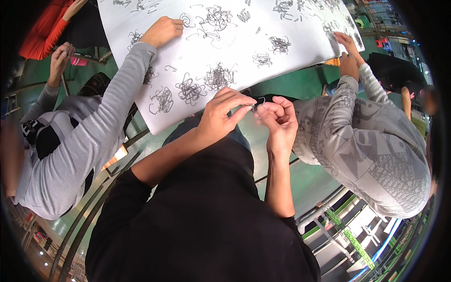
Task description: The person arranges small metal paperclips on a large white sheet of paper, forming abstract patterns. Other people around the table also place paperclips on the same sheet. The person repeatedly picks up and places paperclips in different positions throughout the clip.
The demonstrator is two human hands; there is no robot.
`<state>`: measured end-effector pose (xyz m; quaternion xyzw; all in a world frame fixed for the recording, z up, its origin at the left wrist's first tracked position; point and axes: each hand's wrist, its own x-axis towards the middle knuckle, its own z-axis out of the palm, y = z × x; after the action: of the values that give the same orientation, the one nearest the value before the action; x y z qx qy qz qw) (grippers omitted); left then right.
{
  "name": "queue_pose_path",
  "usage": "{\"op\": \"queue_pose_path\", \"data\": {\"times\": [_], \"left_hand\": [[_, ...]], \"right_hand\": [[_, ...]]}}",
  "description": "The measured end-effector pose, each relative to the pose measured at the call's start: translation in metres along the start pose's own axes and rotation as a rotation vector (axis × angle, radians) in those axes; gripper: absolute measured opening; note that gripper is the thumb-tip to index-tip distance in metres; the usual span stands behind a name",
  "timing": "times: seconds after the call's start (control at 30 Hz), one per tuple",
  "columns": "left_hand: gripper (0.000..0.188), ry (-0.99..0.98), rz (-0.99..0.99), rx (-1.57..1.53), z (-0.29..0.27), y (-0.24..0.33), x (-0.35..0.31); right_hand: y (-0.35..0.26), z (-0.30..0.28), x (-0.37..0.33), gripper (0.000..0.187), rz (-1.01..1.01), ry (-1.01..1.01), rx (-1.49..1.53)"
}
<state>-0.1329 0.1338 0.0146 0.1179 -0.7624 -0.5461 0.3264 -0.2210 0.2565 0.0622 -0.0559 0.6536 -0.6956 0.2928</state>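
Note:
Just off the near edge of the white-covered table, my left hand pinches a small, thin, dark bent wire piece between thumb and fingertips. My right hand meets it from the right, thumb and forefinger closed on the same piece, its other fingers curled. The fingertips hide most of the piece; a curved end shows between the two hands. Nearest to my hands on the table lies a tangled pile of similar dark bent pieces, with another pile to its left.
More piles are spread over the table. A co-worker in a grey sleeve reaches onto it from the left; another, in patterned grey, sits close at my right. A person in red is at far left. Metal rails stand lower left.

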Motion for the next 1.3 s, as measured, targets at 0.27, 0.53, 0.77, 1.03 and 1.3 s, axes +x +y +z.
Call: {"op": "queue_pose_path", "data": {"times": [0.27,0.53,0.77,1.03,1.3], "left_hand": [[0.022,-0.013,-0.017,-0.001,0.014,-0.001,0.011],[0.028,-0.092,0.089,0.031,0.026,-0.008,0.023],[0.017,0.069,0.066,0.313,0.04,-0.108,0.106],[0.016,-0.058,-0.247,0.759,0.089,-0.173,0.181],[0.02,-0.233,-0.564,-0.046,0.042,-0.096,0.127]], "right_hand": [[-0.002,-0.006,0.006,0.031,-0.007,0.082,0.054],[0.005,-0.008,0.012,0.03,-0.238,0.171,0.038],[0.023,-0.017,0.006,0.031,-0.56,0.149,-0.282],[0.032,-0.021,0.018,0.03,-0.482,0.124,-0.308],[0.036,-0.016,0.014,0.026,-0.439,0.165,-0.329]]}}
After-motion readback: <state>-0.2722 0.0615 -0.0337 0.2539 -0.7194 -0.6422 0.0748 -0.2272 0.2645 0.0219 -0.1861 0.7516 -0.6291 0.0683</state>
